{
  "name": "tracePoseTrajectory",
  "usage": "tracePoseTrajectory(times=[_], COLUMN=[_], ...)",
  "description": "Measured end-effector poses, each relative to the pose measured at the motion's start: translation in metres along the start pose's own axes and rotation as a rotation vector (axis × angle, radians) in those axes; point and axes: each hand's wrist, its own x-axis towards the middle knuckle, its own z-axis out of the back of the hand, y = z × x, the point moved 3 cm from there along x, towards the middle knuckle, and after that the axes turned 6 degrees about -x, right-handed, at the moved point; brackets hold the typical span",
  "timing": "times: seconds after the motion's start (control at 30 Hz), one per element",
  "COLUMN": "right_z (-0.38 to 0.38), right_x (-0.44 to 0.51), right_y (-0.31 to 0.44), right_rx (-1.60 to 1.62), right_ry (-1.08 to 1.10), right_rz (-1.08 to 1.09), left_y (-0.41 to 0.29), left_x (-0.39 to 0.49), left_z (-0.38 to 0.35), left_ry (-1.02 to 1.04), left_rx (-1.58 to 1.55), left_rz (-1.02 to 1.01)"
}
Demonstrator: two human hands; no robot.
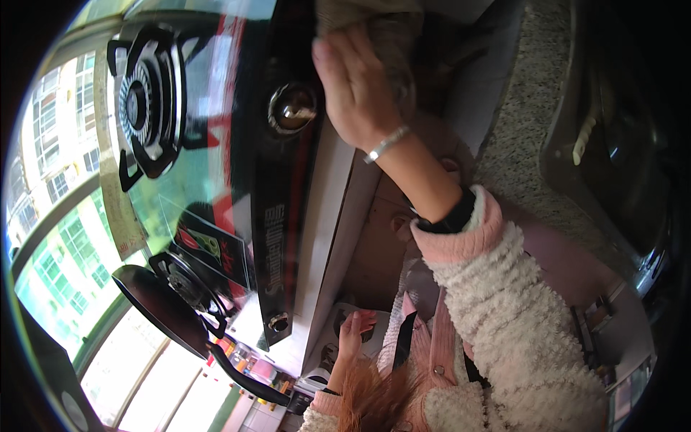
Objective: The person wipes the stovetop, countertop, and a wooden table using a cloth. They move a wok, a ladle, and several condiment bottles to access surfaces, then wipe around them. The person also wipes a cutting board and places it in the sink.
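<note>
My right hand (359, 89), with a silver bracelet on its wrist, reaches up past the front of a black glass gas cooktop (286, 178). Its fingertips overlap a blurred beige-grey, cloth-like thing (372, 11) at the top edge; whether they grip it I cannot tell. A chrome control knob (291, 109) lies just left of this hand. My left hand (353, 332) is low in the view, near my body. Its fingers are apart and nothing shows in it. Nearest to it is the cooktop's other knob (278, 323).
A dark frying pan (159, 310) sits tilted in view at the lower burner (189, 283). The upper burner (143, 108) has a black pan support. On the right, a speckled stone counter (518, 129) borders a dark sink (610, 178). Windows (70, 232) line the left; small items (262, 370) stand below the cooktop.
</note>
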Motion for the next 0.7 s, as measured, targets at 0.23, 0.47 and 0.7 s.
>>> tracePoseTrajectory(times=[0.23,0.47,0.7], right_z=[0.020,-0.021,-0.061], right_x=[-0.048,-0.276,-0.475], right_y=[0.019,0.106,0.185], right_rx=[-1.026,-0.413,-0.376], right_ry=[0.549,0.649,0.712], right_rz=[0.296,0.315,0.302], left_y=[0.060,0.125,0.233], left_x=[-0.010,-0.001,-0.041], left_z=[0.030,0.100,0.207], left_ry=[0.050,0.123,0.043], left_rx=[0.043,0.044,-0.073], left_rz=[-0.001,-0.114,-0.152])
